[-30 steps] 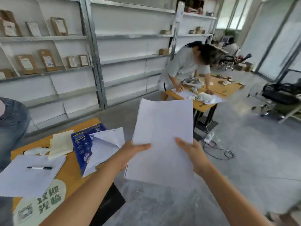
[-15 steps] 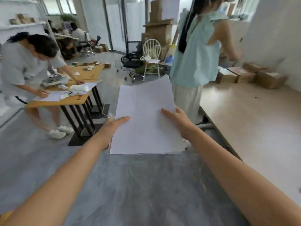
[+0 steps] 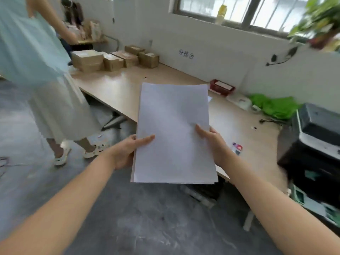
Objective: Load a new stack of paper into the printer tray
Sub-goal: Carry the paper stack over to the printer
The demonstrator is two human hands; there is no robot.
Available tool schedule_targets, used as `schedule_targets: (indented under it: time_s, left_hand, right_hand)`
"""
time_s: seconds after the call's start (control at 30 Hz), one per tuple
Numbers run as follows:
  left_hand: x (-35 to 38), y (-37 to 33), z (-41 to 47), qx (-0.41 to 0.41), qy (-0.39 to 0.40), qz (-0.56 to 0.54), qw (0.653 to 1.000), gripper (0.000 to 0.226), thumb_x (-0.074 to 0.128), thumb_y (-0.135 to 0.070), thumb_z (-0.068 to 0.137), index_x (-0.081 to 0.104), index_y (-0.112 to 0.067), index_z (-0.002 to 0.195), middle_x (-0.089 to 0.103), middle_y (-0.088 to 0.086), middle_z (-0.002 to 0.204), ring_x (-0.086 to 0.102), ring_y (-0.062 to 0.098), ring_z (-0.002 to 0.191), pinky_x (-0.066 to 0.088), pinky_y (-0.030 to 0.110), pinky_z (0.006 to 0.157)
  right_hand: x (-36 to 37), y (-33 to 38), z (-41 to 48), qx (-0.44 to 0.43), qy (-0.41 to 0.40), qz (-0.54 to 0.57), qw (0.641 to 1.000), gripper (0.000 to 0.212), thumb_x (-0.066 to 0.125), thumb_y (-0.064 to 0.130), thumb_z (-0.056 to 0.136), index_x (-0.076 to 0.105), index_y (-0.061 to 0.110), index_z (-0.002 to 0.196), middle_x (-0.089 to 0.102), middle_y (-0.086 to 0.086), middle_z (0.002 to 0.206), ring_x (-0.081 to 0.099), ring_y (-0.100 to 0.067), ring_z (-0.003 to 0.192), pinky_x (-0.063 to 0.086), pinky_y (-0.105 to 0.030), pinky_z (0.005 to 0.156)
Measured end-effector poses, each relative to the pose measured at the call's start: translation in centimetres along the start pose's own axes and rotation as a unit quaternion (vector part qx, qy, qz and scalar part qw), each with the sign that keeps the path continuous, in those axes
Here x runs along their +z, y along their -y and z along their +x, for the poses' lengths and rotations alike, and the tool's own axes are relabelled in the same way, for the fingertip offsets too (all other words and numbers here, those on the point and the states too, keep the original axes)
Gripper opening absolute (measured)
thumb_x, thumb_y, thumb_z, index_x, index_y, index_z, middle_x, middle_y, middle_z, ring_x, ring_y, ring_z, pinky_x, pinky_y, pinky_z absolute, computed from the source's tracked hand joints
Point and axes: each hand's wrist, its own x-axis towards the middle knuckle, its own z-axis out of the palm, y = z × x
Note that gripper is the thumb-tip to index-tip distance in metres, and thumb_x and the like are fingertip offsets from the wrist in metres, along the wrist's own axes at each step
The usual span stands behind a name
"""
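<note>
Left of the printer (image 3: pixel 318 144), a paper stack (image 3: pixel 173 133) is clamped between left hand (image 3: pixel 128 151) and right hand (image 3: pixel 213 144), over the desk (image 3: pixel 117 89) edge. Best kept flat and squared while carried rightward.

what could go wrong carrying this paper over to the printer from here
The paper stack is pinched only at its side edges by the left hand and right hand, so sheets may slide or fan out. The bystander stands close on the left. The printer lies far right, so the desk corner could catch the stack.
</note>
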Motion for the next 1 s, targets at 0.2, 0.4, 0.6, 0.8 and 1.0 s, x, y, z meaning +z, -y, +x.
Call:
schedule_targets:
  time_s: [0.2, 0.4, 0.6, 0.8, 1.0]
  left_hand:
    - [13.6, 4.1, 6.0, -0.014, 0.079, -0.027, 0.996, 0.073, 0.09, -0.038, 0.055, 0.068, -0.007, 0.118, 0.072, 0.016, 0.117, 0.071, 0.034, 0.101, 0.059, 0.045, 0.08]
    - [29.4, 8.4, 10.8, 0.011, 0.129, 0.009, 0.992, 0.033, 0.067, -0.022, 0.087, 0.067, -0.01, 0.117, 0.075, 0.012, 0.109, 0.074, 0.028, 0.09, 0.061, 0.039, 0.071]
    - [45.6, 15.7, 14.4, 0.041, 0.098, 0.236, 0.966, 0.024, 0.064, -0.029, 0.092, 0.063, -0.006, 0.09, 0.068, 0.008, 0.088, 0.064, 0.022, 0.071, 0.05, 0.03, 0.065]
    - [55.5, 21.5, 17.4, -0.005, 0.107, 0.236, 0.966, 0.046, 0.069, -0.039, 0.083, 0.059, -0.02, 0.124, 0.07, 0.007, 0.113, 0.071, 0.029, 0.096, 0.059, 0.05, 0.082]
    - [60.9, 24.2, 21.5, 0.007, 0.119, 0.251, 0.961, 0.041, 0.063, -0.022, 0.092, 0.049, -0.025, 0.13, 0.066, 0.006, 0.12, 0.07, 0.024, 0.094, 0.058, 0.039, 0.071]
  right_hand:
    - [-12.6, 1.3, -9.3, -0.041, -0.102, 0.1, 0.989, 0.025, 0.054, 0.016, 0.096, 0.06, 0.016, 0.12, 0.075, -0.008, 0.099, 0.074, -0.026, 0.08, 0.062, -0.041, 0.069]
    - [-26.3, 2.3, -18.2, -0.074, -0.249, 0.071, 0.963, 0.037, 0.06, 0.02, 0.094, 0.056, 0.009, 0.13, 0.067, -0.017, 0.123, 0.065, -0.04, 0.108, 0.05, -0.058, 0.096]
    - [-40.3, 2.3, -25.6, 0.006, -0.359, -0.005, 0.933, 0.033, 0.067, 0.025, 0.09, 0.063, 0.007, 0.117, 0.073, -0.015, 0.106, 0.072, -0.032, 0.086, 0.059, -0.041, 0.066]
    - [-51.5, 2.2, -30.0, -0.002, -0.369, 0.007, 0.929, 0.032, 0.066, 0.022, 0.09, 0.061, 0.011, 0.12, 0.073, -0.014, 0.109, 0.072, -0.034, 0.093, 0.06, -0.042, 0.073]
    - [-58.9, 0.4, -28.2, 0.027, -0.393, -0.049, 0.918, 0.035, 0.065, 0.019, 0.089, 0.056, 0.013, 0.122, 0.069, -0.008, 0.113, 0.069, -0.027, 0.097, 0.058, -0.044, 0.084]
